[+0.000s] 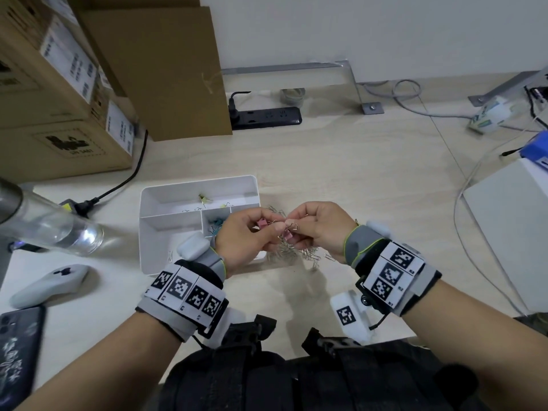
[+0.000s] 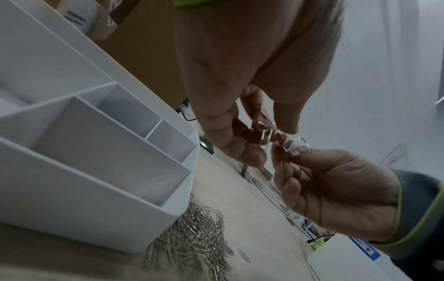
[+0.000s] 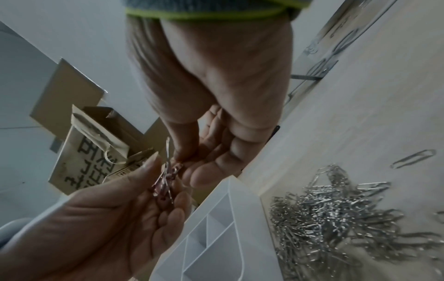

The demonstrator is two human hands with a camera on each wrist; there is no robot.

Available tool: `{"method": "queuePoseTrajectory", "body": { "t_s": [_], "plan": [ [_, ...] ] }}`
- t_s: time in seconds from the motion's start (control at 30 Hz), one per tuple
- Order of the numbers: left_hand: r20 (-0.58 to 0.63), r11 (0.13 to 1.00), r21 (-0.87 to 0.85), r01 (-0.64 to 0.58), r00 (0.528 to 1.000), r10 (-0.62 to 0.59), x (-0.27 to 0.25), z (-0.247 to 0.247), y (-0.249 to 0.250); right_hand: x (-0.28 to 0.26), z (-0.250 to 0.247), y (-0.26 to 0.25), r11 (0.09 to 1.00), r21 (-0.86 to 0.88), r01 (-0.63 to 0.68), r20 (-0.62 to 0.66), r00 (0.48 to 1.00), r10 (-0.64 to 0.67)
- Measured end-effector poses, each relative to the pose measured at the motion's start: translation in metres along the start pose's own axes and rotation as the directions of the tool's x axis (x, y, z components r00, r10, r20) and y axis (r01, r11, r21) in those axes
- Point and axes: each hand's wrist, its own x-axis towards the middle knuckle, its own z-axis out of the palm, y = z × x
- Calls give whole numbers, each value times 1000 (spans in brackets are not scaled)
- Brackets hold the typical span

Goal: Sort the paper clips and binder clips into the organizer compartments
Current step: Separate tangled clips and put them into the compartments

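Observation:
Both hands meet just above the right edge of the white organizer (image 1: 166, 191). My left hand (image 1: 271, 229) holds a pink binder clip (image 1: 262, 223) in curled fingers, and several pink clips (image 2: 260, 123) show in its fingers in the left wrist view. My right hand (image 1: 292, 225) pinches another pink binder clip (image 2: 291, 150) by its wire handle, touching the left hand's clips. A pile of silver paper clips (image 1: 290, 253) lies on the table beneath the hands, beside the organizer. A green binder clip (image 1: 203, 199) lies in the back compartment and blue clips (image 1: 216, 225) in a small middle one.
A clear glass bottle (image 1: 59, 229), a white controller (image 1: 47, 284) and a phone (image 1: 17, 345) lie to the left. Cardboard boxes (image 1: 59, 84) and a power strip (image 1: 267, 117) stand behind. A white box (image 1: 516, 232) and cables sit at the right.

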Motion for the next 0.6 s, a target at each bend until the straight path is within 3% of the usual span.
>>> {"method": "queuePoseTrajectory", "body": {
  "t_s": [0.17, 0.3, 0.37, 0.47, 0.6],
  "plan": [
    [-33, 998, -65, -25, 999, 23, -2, -6, 4, 1, 17, -14, 997, 72, -5, -17, 1000, 6],
    [-157, 977, -210, -23, 987, -11, 0, -10, 9, 1, 26, -18, 995, 95, 37, -75, 997, -30],
    [-203, 958, -286, -13, 978, -47, 2, -14, 11, 0, 30, -14, 984, -122, 130, -121, 982, -145],
    [-209, 928, -371, -2, 975, -81, 3, -16, 14, -1, 37, -9, 833, -503, 230, -126, 934, -335],
    [-214, 923, -384, 8, 972, -97, 3, -17, 14, 3, 49, -8, 698, -631, 339, -95, 859, -503]
  ]
}}
